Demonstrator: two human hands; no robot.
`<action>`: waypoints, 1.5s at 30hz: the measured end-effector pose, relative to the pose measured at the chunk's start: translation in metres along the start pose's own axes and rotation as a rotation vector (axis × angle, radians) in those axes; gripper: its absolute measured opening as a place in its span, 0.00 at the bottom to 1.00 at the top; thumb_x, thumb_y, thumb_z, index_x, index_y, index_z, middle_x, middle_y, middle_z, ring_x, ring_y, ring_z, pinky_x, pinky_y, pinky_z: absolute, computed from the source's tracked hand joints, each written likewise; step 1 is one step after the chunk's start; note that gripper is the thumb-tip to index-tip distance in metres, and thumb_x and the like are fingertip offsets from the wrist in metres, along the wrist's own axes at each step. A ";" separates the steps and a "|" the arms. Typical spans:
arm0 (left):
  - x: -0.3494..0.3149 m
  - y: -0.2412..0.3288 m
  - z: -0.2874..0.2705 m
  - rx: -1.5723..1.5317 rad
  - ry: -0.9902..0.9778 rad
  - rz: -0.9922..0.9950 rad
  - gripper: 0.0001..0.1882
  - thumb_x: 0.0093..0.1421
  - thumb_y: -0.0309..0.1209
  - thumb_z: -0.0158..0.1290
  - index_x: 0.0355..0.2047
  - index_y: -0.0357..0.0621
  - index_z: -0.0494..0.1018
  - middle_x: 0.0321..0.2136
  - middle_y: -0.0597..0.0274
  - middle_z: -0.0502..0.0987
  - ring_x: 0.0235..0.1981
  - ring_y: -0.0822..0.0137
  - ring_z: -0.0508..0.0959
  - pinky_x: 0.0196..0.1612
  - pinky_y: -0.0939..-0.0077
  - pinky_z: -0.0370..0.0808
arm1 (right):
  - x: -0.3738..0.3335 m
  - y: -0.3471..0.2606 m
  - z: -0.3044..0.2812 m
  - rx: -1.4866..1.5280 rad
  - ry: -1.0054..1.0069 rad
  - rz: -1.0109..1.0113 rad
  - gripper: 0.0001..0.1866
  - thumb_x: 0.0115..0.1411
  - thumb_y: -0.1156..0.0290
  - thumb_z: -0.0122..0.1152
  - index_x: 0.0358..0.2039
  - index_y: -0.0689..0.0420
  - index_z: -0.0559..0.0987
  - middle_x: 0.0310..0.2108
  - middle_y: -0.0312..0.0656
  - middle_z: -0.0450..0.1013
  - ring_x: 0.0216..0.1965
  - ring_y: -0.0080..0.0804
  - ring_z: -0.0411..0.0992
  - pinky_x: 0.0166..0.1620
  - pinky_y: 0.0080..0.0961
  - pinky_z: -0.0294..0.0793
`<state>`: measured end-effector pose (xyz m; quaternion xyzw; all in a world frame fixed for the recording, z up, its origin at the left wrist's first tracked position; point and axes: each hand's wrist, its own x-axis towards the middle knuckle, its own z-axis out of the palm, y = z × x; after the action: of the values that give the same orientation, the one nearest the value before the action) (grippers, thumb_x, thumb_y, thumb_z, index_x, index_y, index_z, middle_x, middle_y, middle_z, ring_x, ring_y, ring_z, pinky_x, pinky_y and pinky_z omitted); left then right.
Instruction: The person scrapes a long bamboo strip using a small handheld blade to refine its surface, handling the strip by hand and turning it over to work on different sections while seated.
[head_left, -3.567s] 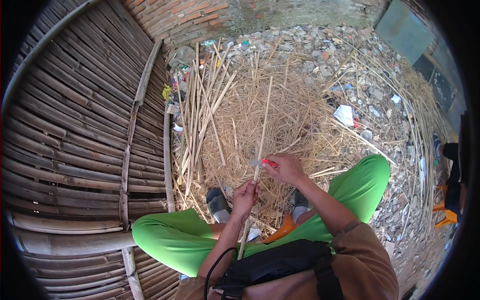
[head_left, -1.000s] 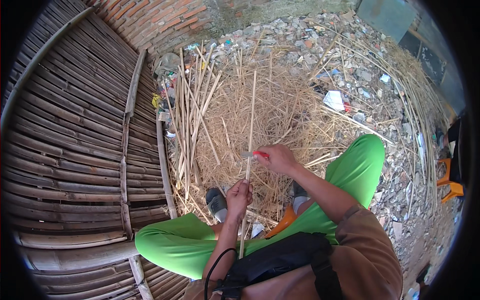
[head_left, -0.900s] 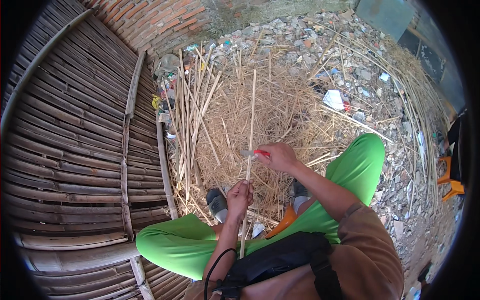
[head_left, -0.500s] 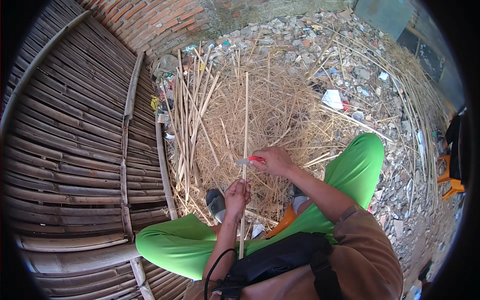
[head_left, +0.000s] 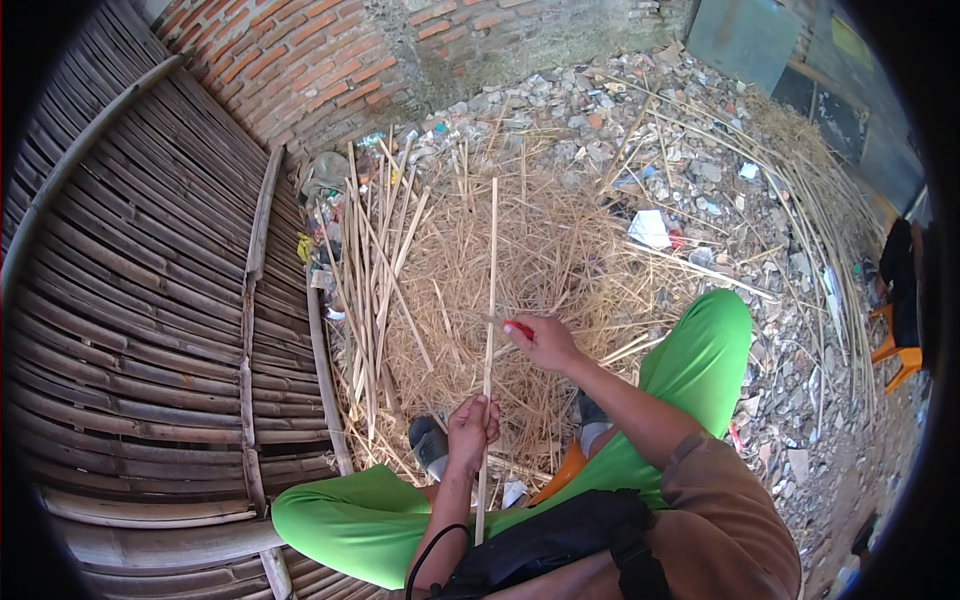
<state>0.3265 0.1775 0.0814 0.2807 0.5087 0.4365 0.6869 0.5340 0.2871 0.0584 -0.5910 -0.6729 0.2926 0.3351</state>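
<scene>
A long, pale bamboo strip (head_left: 493, 250) stands out in front of me, its lower end running back between my legs. My left hand (head_left: 472, 428) is closed round its lower part, above my lap. In my right hand (head_left: 545, 343) is a knife (head_left: 519, 328) with a red handle; its blade, seen nearly edge-on, is at the strip a little beyond the left hand. Whether the blade touches the strip I cannot tell. Below lies a wide heap of bamboo shavings (head_left: 540, 230).
Several cut bamboo strips (head_left: 380, 260) lie at the left of the heap, next to a slatted bamboo panel (head_left: 180, 330). Rubble (head_left: 700, 170) covers ground to the right, with long strips along it. A brick wall (head_left: 300, 70) closes the far side. An orange chair (head_left: 897, 355) stands far right.
The whole view has tilted, so everything sits a little lower. The knife blade has turned from broadside to nearly edge-on. My left hand keeps its grip on the bamboo strip.
</scene>
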 end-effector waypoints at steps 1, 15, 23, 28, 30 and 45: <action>0.001 0.002 0.004 0.003 -0.007 -0.005 0.14 0.72 0.33 0.44 0.45 0.33 0.74 0.24 0.63 0.74 0.13 0.77 0.64 0.16 0.83 0.60 | 0.000 0.004 0.005 0.072 -0.005 0.051 0.20 0.65 0.48 0.57 0.36 0.53 0.82 0.21 0.43 0.73 0.22 0.40 0.72 0.28 0.37 0.70; -0.007 0.001 0.019 0.194 -0.137 0.091 0.16 0.72 0.35 0.44 0.49 0.35 0.74 0.32 0.53 0.82 0.27 0.69 0.80 0.32 0.76 0.78 | -0.004 -0.006 -0.015 0.886 -0.210 0.326 0.13 0.63 0.59 0.65 0.33 0.57 0.80 0.19 0.28 0.66 0.20 0.17 0.61 0.24 0.21 0.62; 0.000 0.016 0.005 0.324 0.086 0.409 0.14 0.67 0.28 0.55 0.51 0.40 0.77 0.45 0.62 0.81 0.45 0.72 0.79 0.48 0.77 0.75 | -0.012 -0.020 -0.033 1.020 -0.310 0.229 0.12 0.63 0.61 0.67 0.33 0.57 0.77 0.17 0.26 0.64 0.16 0.14 0.59 0.19 0.17 0.56; -0.005 0.036 0.030 0.487 0.083 0.493 0.11 0.66 0.29 0.56 0.46 0.40 0.80 0.40 0.64 0.81 0.39 0.75 0.77 0.46 0.80 0.73 | -0.021 -0.038 -0.036 0.896 -0.310 0.154 0.13 0.63 0.59 0.68 0.31 0.56 0.78 0.17 0.26 0.65 0.17 0.14 0.60 0.20 0.18 0.58; -0.006 0.042 0.038 0.523 0.062 0.580 0.07 0.65 0.28 0.57 0.39 0.38 0.81 0.35 0.66 0.78 0.34 0.77 0.75 0.40 0.83 0.72 | -0.022 -0.043 -0.040 0.865 -0.319 0.124 0.14 0.62 0.59 0.68 0.31 0.56 0.78 0.17 0.26 0.65 0.17 0.15 0.61 0.20 0.18 0.59; -0.006 0.035 0.036 0.790 0.131 0.584 0.08 0.68 0.31 0.53 0.35 0.38 0.72 0.25 0.65 0.73 0.26 0.74 0.73 0.31 0.76 0.72 | -0.021 -0.035 -0.038 0.872 -0.375 0.145 0.15 0.62 0.58 0.69 0.32 0.57 0.78 0.18 0.26 0.66 0.18 0.15 0.61 0.23 0.17 0.60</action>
<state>0.3488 0.1904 0.1253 0.6224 0.5776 0.4011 0.3437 0.5445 0.2617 0.1068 -0.3777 -0.4934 0.6716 0.4036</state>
